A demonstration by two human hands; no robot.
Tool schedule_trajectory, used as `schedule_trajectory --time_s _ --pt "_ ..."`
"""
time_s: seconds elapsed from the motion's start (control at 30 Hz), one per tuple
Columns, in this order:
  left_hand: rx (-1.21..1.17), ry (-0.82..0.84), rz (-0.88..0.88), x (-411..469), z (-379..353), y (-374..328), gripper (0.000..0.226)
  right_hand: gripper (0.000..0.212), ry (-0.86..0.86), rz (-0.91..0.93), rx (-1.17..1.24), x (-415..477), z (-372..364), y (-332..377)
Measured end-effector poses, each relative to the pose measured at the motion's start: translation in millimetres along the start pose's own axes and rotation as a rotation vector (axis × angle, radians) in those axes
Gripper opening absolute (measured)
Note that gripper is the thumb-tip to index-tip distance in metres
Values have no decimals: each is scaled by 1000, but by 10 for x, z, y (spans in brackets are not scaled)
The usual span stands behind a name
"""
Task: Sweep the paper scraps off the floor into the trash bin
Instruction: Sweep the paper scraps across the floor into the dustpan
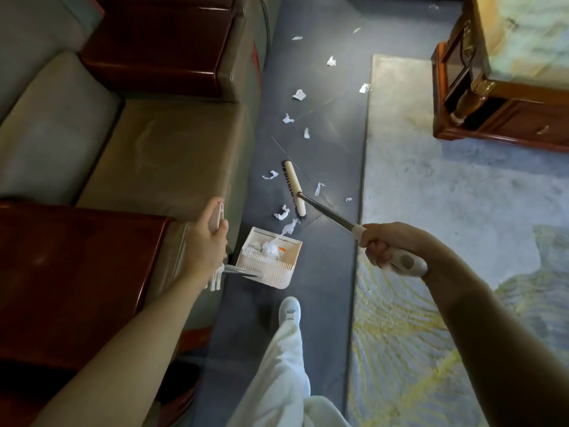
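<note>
- Lying strewn along the dark floor (323, 272), the paper scraps (281, 212) run from just in front of the dustpan (297, 251) far up the aisle. Several sit inside the pan and one strip hangs over its lip. No trash bin is in view.
- The broom head (294, 186) stands on the floor among the nearest scraps. The right hand (381, 245) has its fingers wrapped fully round the white grip of the broom handle.
- The left hand (206, 238) has its fingers curled round the dustpan's upright handle, with the pan's mouth facing the broom.
- A quick stroke would likely flick the light scraps past the pan or under the sofa (172, 155). Tipping the pan could spill what it holds, starting with the strip on the lip.
- One scrap near the rug (431, 211) edge may catch on the pile.
- The aisle is narrow, with the sofa on one side and the rug on the other. It is open ahead, the wooden table (508, 103) stands well apart, and the person's shoe (289, 309) is just behind the pan.
</note>
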State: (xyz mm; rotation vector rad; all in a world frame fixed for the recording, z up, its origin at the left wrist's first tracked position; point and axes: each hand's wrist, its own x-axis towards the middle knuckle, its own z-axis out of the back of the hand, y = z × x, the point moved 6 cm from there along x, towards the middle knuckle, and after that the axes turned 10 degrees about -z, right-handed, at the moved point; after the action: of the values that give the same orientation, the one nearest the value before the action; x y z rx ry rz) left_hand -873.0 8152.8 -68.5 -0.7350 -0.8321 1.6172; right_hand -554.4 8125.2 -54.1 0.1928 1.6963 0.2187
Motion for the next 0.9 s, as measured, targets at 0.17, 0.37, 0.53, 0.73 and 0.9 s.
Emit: schedule_trajectory --time_s 0.17,0.37,0.53,0.73,0.9 --pt "-35 21 18 730 -278 -20 37 20 -134 27 -240 518 -82 692" --pt "-13 145 -48 1439 -559 -128 42 22 1 -214 -133 831 -366 602" --pt "-29 190 -62 1590 -734 -232 44 22 146 -307 -17 410 -207 687" --pt "-10 227 -74 1644 -832 -356 45 33 44 -173 -58 2 71 862" --pt "-23 223 -125 1693 -1055 -654 46 30 -52 -77 12 -108 543 1101"
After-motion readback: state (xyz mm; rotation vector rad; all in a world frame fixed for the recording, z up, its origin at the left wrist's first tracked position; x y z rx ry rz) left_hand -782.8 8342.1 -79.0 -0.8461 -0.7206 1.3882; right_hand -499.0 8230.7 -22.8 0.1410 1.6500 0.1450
